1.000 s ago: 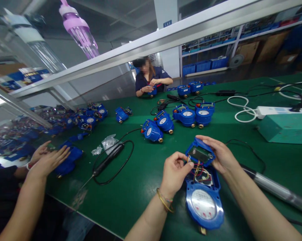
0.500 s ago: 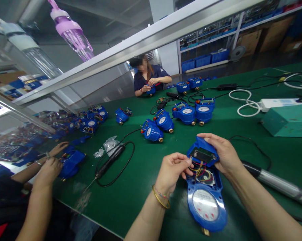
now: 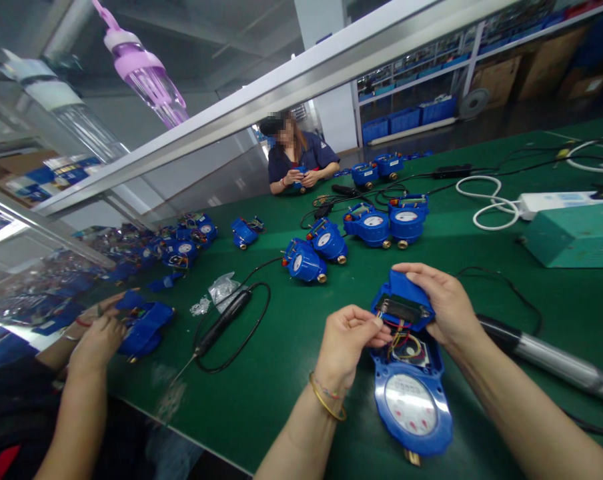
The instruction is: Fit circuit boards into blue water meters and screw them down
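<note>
A blue water meter lies on the green table in front of me, its round dial facing up and a brass fitting at its near end. My right hand grips the raised blue cover of its wiring box, tilting it up. Inside that cover sits a dark part. Red, yellow and dark wires run between the cover and the open box. At the cover's left edge my left hand is closed, thumb against forefinger, on what seem to be thin wire ends; the fingertips partly hide them.
Several blue meters stand beyond my hands. A black electric screwdriver with a looped cord and a plastic bag lie to the left. A co-worker's hands handle another meter. At right are a silver-and-black tool and a green box.
The raised cover has tipped slightly, showing more of the dark part inside. My left fingers stay at its left edge. Across the table, the other person's hands have come lower around a meter.
</note>
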`<state>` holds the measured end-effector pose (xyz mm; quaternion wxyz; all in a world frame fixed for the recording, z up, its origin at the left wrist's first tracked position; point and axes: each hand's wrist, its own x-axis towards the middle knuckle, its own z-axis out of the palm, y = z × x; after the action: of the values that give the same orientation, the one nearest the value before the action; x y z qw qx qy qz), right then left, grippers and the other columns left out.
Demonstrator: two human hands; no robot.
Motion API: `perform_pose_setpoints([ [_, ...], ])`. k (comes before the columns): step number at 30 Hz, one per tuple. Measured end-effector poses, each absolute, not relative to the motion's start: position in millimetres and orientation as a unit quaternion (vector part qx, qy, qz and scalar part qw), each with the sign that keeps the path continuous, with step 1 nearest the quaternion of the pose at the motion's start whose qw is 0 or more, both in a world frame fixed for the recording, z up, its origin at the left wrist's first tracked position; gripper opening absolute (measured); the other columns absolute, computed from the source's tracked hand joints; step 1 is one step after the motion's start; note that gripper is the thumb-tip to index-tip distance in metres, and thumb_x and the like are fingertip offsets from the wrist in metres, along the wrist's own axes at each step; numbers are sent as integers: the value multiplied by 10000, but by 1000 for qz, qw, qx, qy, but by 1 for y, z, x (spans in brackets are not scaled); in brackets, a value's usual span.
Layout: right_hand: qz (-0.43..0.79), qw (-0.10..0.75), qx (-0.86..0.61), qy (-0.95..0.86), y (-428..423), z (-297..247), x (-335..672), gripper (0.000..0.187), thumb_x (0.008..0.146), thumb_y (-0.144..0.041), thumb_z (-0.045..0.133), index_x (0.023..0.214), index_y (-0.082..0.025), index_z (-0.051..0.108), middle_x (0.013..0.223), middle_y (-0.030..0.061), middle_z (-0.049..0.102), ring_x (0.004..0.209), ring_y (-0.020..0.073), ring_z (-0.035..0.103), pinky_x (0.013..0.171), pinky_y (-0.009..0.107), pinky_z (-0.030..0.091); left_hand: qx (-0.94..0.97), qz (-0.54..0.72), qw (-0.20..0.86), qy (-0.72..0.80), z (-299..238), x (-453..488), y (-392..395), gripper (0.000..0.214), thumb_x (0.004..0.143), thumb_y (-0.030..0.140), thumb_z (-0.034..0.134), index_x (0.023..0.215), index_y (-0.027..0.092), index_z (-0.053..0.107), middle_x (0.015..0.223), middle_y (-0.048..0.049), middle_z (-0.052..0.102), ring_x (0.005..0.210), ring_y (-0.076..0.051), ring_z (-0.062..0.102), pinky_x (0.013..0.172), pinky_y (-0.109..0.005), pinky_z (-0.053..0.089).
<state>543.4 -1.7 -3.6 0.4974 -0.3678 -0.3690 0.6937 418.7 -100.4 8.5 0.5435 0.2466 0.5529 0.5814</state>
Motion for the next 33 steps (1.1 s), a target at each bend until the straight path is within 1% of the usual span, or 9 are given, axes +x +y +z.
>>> perform_pose_setpoints([
  [8, 691, 506, -370, -359, -6, 2, 543, 315, 584, -380, 772, 823, -178, 731, 621, 6, 615, 513, 121, 503, 468, 232, 397, 258, 558, 557, 558, 5, 418, -102, 429, 538, 379, 932, 689, 115, 630, 652, -73, 749, 555, -148, 703, 570, -231, 559],
  [12, 692, 507, -373, -353, -6, 4, 544, 319, 563, -370, 775, 810, -173, 732, 624, 9, 621, 515, 119, 503, 469, 231, 400, 257, 569, 556, 549, 5, 418, -102, 454, 517, 387, 942, 688, 120, 616, 635, -55, 741, 531, -122, 685, 546, -199, 535],
  [15, 693, 507, -371, -353, -7, 5, 544, 311, 570, -370, 772, 808, -173, 730, 620, 7, 617, 512, 116, 497, 470, 230, 396, 248, 581, 557, 539, 6, 419, -103, 454, 498, 374, 947, 693, 121, 624, 621, -43, 739, 508, -96, 662, 518, -165, 506],
  [18, 694, 508, -368, -353, -7, 5, 544, 301, 582, -362, 769, 813, -174, 729, 622, 6, 615, 516, 115, 496, 475, 229, 393, 245, 588, 552, 538, 8, 420, -103, 433, 508, 358, 941, 705, 117, 639, 616, -38, 736, 495, -79, 646, 513, -149, 492],
  [29, 712, 506, -377, -308, -7, 9, 545, 331, 531, -320, 776, 815, -157, 730, 610, -1, 631, 498, 104, 508, 452, 204, 412, 246, 579, 553, 546, 8, 420, -101, 421, 502, 344, 936, 708, 106, 657, 613, -46, 725, 493, -82, 622, 517, -166, 467],
  [33, 735, 489, -381, -276, -6, 9, 545, 307, 557, -266, 762, 843, -156, 740, 623, -1, 647, 500, 106, 537, 463, 199, 445, 266, 577, 539, 554, 7, 420, -102, 391, 523, 342, 924, 690, 111, 657, 601, -29, 714, 526, -88, 628, 556, -178, 477],
])
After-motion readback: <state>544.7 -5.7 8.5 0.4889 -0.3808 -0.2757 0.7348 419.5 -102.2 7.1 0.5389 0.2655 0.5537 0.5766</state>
